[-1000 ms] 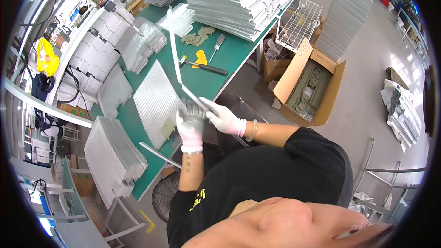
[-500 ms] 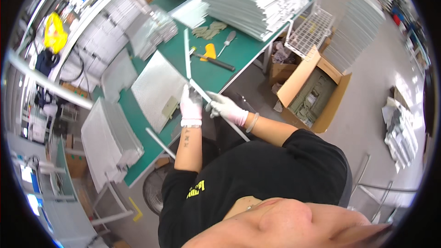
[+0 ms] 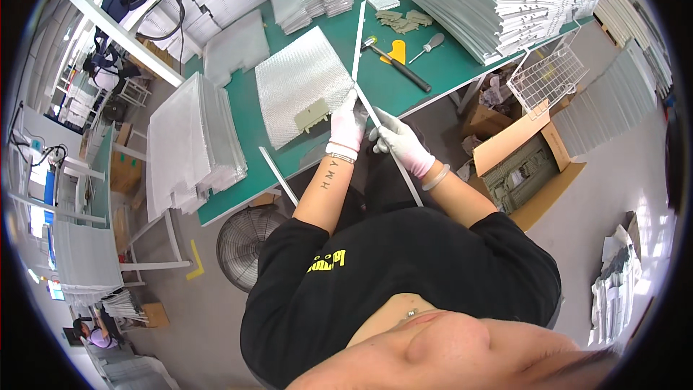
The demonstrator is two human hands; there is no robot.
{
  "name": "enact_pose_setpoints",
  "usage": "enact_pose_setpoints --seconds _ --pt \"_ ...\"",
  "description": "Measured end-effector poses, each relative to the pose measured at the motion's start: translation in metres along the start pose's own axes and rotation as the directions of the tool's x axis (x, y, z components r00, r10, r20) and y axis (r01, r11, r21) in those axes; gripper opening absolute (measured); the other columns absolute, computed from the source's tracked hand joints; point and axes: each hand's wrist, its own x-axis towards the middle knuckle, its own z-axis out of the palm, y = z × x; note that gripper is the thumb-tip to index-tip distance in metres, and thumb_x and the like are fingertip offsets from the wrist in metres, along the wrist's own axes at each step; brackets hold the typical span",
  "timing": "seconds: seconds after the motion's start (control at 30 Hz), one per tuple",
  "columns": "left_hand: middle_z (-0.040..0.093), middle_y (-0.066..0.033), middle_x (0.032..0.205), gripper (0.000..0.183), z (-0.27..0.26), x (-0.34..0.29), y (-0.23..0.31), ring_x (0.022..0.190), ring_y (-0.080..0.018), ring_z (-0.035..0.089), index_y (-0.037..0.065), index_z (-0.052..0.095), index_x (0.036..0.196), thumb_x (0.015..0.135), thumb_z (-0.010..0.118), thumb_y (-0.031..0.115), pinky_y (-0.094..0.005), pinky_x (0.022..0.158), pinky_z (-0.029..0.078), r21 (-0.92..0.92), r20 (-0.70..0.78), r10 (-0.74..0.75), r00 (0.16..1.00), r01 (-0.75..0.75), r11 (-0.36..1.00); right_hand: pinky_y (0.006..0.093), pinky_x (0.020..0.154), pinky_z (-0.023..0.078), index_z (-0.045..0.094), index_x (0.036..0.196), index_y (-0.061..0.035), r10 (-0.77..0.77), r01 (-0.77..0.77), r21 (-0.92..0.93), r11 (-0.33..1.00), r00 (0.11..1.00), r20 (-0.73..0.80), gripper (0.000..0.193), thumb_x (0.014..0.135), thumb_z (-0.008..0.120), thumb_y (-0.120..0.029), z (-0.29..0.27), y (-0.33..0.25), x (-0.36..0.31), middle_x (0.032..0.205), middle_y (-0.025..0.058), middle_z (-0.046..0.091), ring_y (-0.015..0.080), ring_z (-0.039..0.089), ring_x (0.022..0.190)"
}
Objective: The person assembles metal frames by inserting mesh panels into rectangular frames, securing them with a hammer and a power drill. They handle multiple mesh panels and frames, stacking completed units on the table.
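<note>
Gripping the white strip (image 3: 359, 43) near its bend, mid-frame, the left hand (image 3: 348, 124) likely steadies it; the right hand (image 3: 401, 143) curls fingers round it lower down, maybe against wobbling.

So on the table (image 3: 465, 58), a stack of sheets (image 3: 188, 141) takes the left end. Right of that there's a single sheet (image 3: 296, 68), with a small plate (image 3: 312, 115) on its near right corner. Next comes the strip (image 3: 359, 47), running over the near edge, left hand (image 3: 348, 126) and right hand (image 3: 404, 146) both on it. Hammer (image 3: 409, 74) lies right of that, screwdriver (image 3: 433, 42) further right, pile of small plates (image 3: 404, 22) behind the hammer. Big panel stack (image 3: 462, 3) is back right. Wire basket (image 3: 545, 83) sits off the right side, cardboard box (image 3: 572, 182) near it, fan (image 3: 245, 245) down front left.
</note>
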Motion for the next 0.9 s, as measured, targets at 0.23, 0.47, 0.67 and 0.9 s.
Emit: enact_pose_setpoints --seconds 0.23,0.47,0.67,0.9 --pt "0.061 -0.0105 0.113 0.026 -0.002 -0.006 0.008 0.106 -0.0232 0.059 0.002 0.058 0.120 0.102 0.053 0.019 -0.0363 0.094 0.049 0.127 -0.051 -0.007 0.999 0.014 0.992 0.0273 0.061 0.051 0.042 0.146 0.0006 0.053 -0.043 -0.431 0.901 0.999 0.012 0.051 0.100 0.049 -0.021 0.011 -0.042 0.057 0.092 0.0087 0.061 0.0113 0.056 0.059" --pt "0.050 -0.0162 0.140 0.041 0.013 -0.117 0.035 0.129 -0.0278 0.049 0.001 0.049 0.139 0.102 0.048 0.020 -0.0406 0.109 0.038 0.210 0.075 -0.128 0.989 0.110 0.971 0.0298 0.062 0.052 0.062 0.114 0.0013 0.152 -0.099 -0.532 0.841 0.987 0.056 0.032 0.095 0.062 -0.025 0.005 -0.050 0.135 0.091 0.0064 0.062 0.0153 0.060 0.067" --pt "0.046 -0.0226 0.144 0.048 -0.095 -0.110 0.171 0.134 -0.0252 0.043 -0.007 0.045 0.139 0.102 0.047 0.023 -0.0364 0.114 0.031 0.972 0.195 0.705 0.682 -0.038 -0.233 0.0274 0.063 0.054 0.056 0.110 -0.0074 0.261 -0.244 -0.114 0.963 0.951 0.166 0.015 0.097 0.058 -0.015 -0.004 -0.038 0.133 0.082 -0.0033 0.051 0.0052 0.051 0.062" --pt "0.059 -0.0146 0.130 0.059 -0.067 -0.119 0.176 0.115 -0.0243 0.061 -0.006 0.041 0.140 0.091 0.070 0.012 -0.0370 0.097 0.051 0.437 0.136 0.219 0.966 -0.257 0.862 0.0265 0.068 0.050 0.053 0.116 -0.0067 0.138 -0.088 -0.258 0.962 0.973 0.185 0.021 0.097 0.054 -0.015 0.005 -0.045 0.118 0.084 -0.0020 0.050 0.0083 0.049 0.066"
